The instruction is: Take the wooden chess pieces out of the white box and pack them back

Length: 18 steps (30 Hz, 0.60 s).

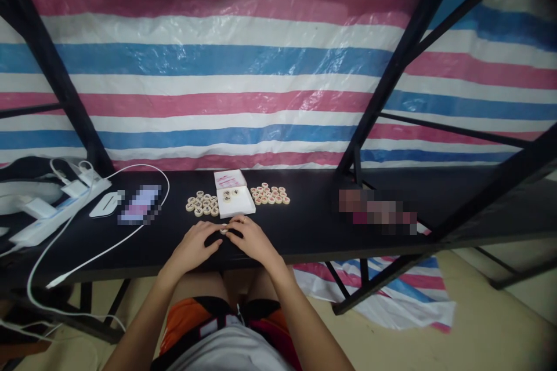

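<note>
Left hand (195, 244) and right hand (251, 237) touched one xiangqi piece (223, 230); I couldn't tell whether they gripped. Uneven pressure risked skidding it.

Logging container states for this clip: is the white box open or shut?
Open: the white box has its pink-printed lid turned back at the far side, and a few xiangqi pieces show inside.
</note>
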Motion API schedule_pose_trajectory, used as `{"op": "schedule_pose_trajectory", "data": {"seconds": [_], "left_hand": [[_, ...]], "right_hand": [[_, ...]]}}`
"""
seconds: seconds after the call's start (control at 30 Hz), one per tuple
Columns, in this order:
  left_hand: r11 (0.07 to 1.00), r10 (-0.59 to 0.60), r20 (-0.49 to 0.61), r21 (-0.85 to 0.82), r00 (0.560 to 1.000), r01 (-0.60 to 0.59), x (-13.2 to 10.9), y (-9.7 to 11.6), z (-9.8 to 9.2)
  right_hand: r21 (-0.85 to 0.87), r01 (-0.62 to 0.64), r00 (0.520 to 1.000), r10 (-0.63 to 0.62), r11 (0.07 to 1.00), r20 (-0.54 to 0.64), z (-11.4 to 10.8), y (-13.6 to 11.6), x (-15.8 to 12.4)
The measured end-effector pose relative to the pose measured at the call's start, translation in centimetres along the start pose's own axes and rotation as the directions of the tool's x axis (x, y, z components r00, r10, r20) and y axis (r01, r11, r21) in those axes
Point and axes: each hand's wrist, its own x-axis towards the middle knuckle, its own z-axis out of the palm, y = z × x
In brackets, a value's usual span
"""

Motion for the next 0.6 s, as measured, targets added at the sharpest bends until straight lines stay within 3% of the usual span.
{"op": "schedule_pose_trajectory", "data": {"seconds": [0.2,0.37,0.6], "left_hand": [[0.973,-0.138,-0.154,0.164,0.978,0.163,0.3,-0.4,0.7],[0.926,-0.205,-0.251,0.262,0.946,0.270,0.2,-0.9,1.2],[0.929,-0.227,-0.150,0.263,0.962,0.260,0.7,-0.9,0.8]], "right_hand": [[0.081,-0.086,0.993,0.092,0.993,-0.075,0.1,0.5,0.1],[0.120,-0.080,0.988,0.095,0.990,-0.123,0.5,1.2,0.2],[0.106,-0.076,0.991,0.087,0.991,-0.099,0.4,0.8,0.2]]}}
